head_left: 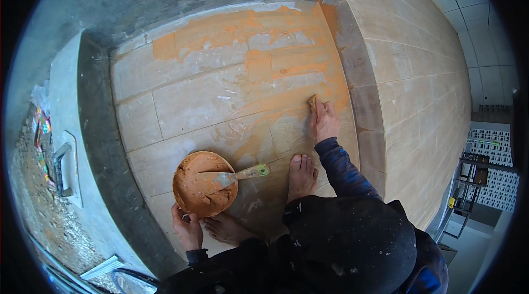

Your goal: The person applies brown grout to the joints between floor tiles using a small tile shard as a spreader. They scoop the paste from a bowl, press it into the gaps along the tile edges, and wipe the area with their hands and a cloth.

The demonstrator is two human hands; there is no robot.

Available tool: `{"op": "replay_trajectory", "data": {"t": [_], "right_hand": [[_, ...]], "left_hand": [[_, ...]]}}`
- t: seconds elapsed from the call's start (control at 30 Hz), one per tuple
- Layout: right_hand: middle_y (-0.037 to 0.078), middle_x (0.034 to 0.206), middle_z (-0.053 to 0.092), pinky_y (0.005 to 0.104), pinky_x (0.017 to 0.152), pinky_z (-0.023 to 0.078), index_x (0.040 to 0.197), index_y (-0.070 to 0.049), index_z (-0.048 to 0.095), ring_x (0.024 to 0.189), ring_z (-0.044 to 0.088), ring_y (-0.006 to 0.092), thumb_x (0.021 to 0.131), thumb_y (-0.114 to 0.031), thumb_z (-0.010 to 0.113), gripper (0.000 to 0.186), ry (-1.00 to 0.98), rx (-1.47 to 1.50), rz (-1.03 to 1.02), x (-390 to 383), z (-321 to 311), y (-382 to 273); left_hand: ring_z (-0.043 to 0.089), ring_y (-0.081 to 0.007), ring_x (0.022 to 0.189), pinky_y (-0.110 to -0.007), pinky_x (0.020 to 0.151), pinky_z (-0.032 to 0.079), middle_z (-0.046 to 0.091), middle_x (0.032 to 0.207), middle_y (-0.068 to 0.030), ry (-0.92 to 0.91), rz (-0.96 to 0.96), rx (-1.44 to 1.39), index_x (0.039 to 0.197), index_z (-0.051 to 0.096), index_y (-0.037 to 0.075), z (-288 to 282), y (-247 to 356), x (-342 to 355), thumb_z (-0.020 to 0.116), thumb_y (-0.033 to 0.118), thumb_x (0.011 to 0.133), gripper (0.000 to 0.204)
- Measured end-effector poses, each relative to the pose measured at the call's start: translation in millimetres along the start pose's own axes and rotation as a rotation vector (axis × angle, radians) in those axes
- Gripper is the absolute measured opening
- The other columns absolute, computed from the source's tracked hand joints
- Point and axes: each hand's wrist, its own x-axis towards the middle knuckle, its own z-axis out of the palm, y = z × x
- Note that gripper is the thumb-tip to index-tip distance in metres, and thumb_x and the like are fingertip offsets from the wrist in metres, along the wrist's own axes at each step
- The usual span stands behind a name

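Where right fingertips (320, 109) pinch — a tan piece (313, 100) juts out.

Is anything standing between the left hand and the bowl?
Nothing visible: the left hand is right at the bowl's near-left edge, seemingly touching it. The scraper's handle juts over the opposite side, out of that hand's way.

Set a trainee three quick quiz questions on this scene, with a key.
1. Which hand touches the bowl?
2. True or false: the right hand grips the putty knife.
3. Where does the trowel lie?
A) in the bowl
B) on the grey ledge at the left
C) under the right hand

Key:
1. The left hand.
2. False; the putty knife lies across the bowl.
3. B
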Motion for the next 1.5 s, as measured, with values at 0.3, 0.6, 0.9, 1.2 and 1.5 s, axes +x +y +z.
{"op": "replay_trajectory", "data": {"t": [0.3, 0.6, 0.9, 1.2, 1.5], "right_hand": [[0.012, 0.110, 0.069, 0.0444, 0.089, 0.050, 0.117, -0.004, 0.073, 0.103, 0.063, 0.0340, 0.085, -0.011, 0.071, 0.032, -0.269, 0.819, -0.286, 46, 5, -148], [0.011, 0.096, 0.065, 0.0443, 0.081, 0.050, 0.119, -0.010, 0.073, 0.092, 0.064, 0.0308, 0.088, -0.010, 0.066, 0.032, 0.024, 0.031, -0.138, 115, 30, -82], [0.015, 0.106, 0.069, 0.0439, 0.085, 0.051, 0.118, -0.001, 0.071, 0.100, 0.064, 0.0358, 0.087, -0.004, 0.068, 0.031, 0.067, 0.603, -0.383, 221, 58, -129], [0.008, 0.119, 0.068, 0.0403, 0.095, 0.043, 0.128, -0.008, 0.069, 0.109, 0.060, 0.0259, 0.088, -0.005, 0.070, 0.041, -0.107, 0.372, -0.658, 110, 36, -108], [0.008, 0.119, 0.064, 0.0435, 0.095, 0.044, 0.129, -0.011, 0.068, 0.113, 0.057, 0.0299, 0.094, -0.012, 0.064, 0.036, 0.075, 0.265, -0.349, 277, 83, -119]], "left_hand": [[0.071, -0.0180, 0.085, -0.033, 0.071, 0.057, 0.071, 0.109, -0.0143, 0.017, -0.022, -0.036, 0.136, 0.053, 0.002, -4, -10, 6, 0.058, -0.003, 0.095, 0.041], [0.073, -0.0200, 0.084, -0.034, 0.073, 0.058, 0.072, 0.109, -0.0173, 0.023, -0.020, 0.058, 0.135, 0.055, 0.000, 2, 9, -1, 0.058, 0.001, 0.095, 0.040], [0.071, -0.0211, 0.094, -0.034, 0.078, 0.061, 0.069, 0.115, -0.0151, -0.039, -0.055, 0.032, 0.137, 0.053, -0.001, 1, 12, -1, 0.058, 0.003, 0.098, 0.040], [0.072, -0.0176, 0.083, -0.032, 0.073, 0.058, 0.073, 0.108, -0.0151, 0.008, -0.048, 0.083, 0.132, 0.054, -0.001, -1, 20, -1, 0.060, 0.003, 0.097, 0.035], [0.071, -0.0169, 0.086, -0.031, 0.075, 0.057, 0.071, 0.112, -0.0149, -0.018, 0.021, 0.032, 0.133, 0.052, -0.002, 0, 13, -2, 0.058, 0.003, 0.099, 0.035]]}}
